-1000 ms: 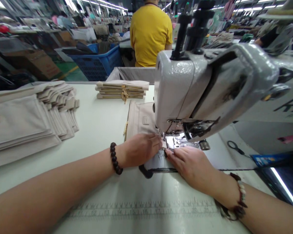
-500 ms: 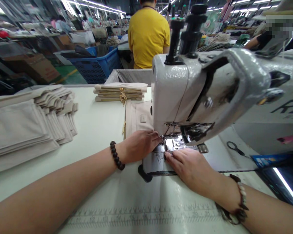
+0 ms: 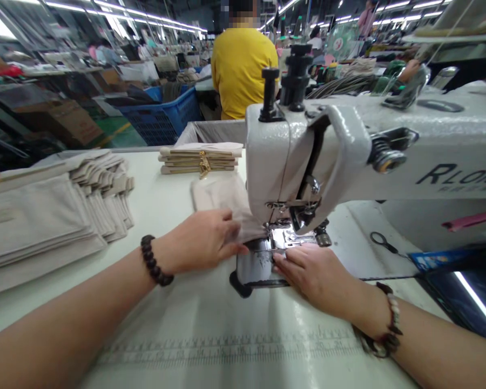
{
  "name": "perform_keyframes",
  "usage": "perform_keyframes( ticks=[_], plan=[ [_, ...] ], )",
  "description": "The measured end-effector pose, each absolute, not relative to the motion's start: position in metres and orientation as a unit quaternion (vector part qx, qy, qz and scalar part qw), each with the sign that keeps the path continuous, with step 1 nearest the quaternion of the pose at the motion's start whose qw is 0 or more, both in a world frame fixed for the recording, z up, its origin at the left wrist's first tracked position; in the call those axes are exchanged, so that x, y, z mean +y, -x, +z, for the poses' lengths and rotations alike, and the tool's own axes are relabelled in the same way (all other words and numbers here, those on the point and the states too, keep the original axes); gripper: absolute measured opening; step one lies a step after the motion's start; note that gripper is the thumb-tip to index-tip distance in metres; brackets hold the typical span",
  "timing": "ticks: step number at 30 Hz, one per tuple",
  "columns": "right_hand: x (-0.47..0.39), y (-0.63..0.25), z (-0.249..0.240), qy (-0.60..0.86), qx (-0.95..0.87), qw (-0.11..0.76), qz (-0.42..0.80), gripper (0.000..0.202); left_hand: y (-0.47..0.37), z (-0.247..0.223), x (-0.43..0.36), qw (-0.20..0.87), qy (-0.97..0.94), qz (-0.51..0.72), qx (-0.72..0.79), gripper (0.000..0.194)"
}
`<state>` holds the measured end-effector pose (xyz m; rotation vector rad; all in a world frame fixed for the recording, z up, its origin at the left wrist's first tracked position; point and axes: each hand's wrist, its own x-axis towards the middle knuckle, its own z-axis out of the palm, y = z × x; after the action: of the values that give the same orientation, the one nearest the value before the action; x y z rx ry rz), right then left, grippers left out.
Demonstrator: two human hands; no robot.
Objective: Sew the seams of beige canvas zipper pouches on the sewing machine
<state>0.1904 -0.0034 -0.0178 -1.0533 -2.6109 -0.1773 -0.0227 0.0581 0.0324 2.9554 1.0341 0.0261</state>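
A beige fabric pouch lies partly under the head of the white sewing machine, blurred by motion, with one corner reaching the presser foot. My left hand grips its near edge, thumb below and fingers bent over the cloth. My right hand rests on the metal bed plate, in front of the foot. Its fingers lie extended on the plate, fingertips beside the shiny needle plate, with no cloth visible under them.
Folded beige pouches with gold zipper pulls are stacked behind. A larger pile of beige pieces covers the table's left. Small black-handled snips lie right of the machine. A person in a yellow shirt is beyond a blue crate.
My left hand has moved left, away from the needle, pulling the pouch, which has turned and shifted left. My right hand stays on the plate. The view has swung slightly right.
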Motion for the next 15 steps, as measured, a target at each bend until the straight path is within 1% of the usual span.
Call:
perform_keyframes(
  ticks=[1,2,3,4,5,6,8,9,10,12,14,15],
  plan=[
    [-0.005,-0.192,-0.014,0.363,-0.916,0.166,-0.049,0.029,0.024,0.036,0.044,0.046,-0.944,-0.021,0.327,0.031],
    [-0.007,-0.194,-0.010,0.354,-0.919,0.170,-0.037,0.032,0.023,0.038,0.028,0.079,-0.946,-0.042,0.311,0.043],
    [-0.009,-0.195,-0.005,0.341,-0.923,0.174,-0.027,0.036,0.022,0.038,0.012,0.078,-0.950,-0.050,0.297,0.053],
    [-0.012,-0.197,-0.001,0.325,-0.928,0.179,-0.022,0.041,0.019,0.035,-0.002,0.051,-0.961,-0.058,0.267,0.058],
    [-0.015,-0.198,0.002,0.308,-0.933,0.185,-0.019,0.046,0.016,0.032,-0.015,-0.010,-0.968,-0.041,0.249,0.049],
    [-0.017,-0.198,0.005,0.291,-0.938,0.189,-0.016,0.050,0.014,0.028,-0.024,-0.049,-0.969,-0.045,0.238,0.044],
    [-0.022,-0.198,0.009,0.265,-0.946,0.185,-0.006,0.054,0.009,0.023,-0.033,-0.079,-0.973,-0.029,0.217,0.031],
    [-0.024,-0.197,0.010,0.257,-0.950,0.179,-0.006,0.053,0.008,0.023,-0.034,-0.073,-0.974,-0.023,0.212,0.026],
    [-0.026,-0.196,0.011,0.253,-0.952,0.172,-0.012,0.050,0.007,0.024,-0.033,-0.064,-0.976,-0.012,0.209,0.021],
    [-0.028,-0.193,0.012,0.256,-0.950,0.176,-0.041,0.035,0.004,0.030,-0.030,-0.057,-0.976,0.006,0.211,0.015],
    [-0.031,-0.192,0.013,0.263,-0.942,0.196,-0.076,0.021,0.001,0.034,-0.029,-0.063,-0.973,0.022,0.223,0.014],
    [-0.032,-0.191,0.014,0.263,-0.938,0.205,-0.088,0.019,-0.001,0.034,-0.029,-0.068,-0.970,0.029,0.230,0.016]
  ],
)
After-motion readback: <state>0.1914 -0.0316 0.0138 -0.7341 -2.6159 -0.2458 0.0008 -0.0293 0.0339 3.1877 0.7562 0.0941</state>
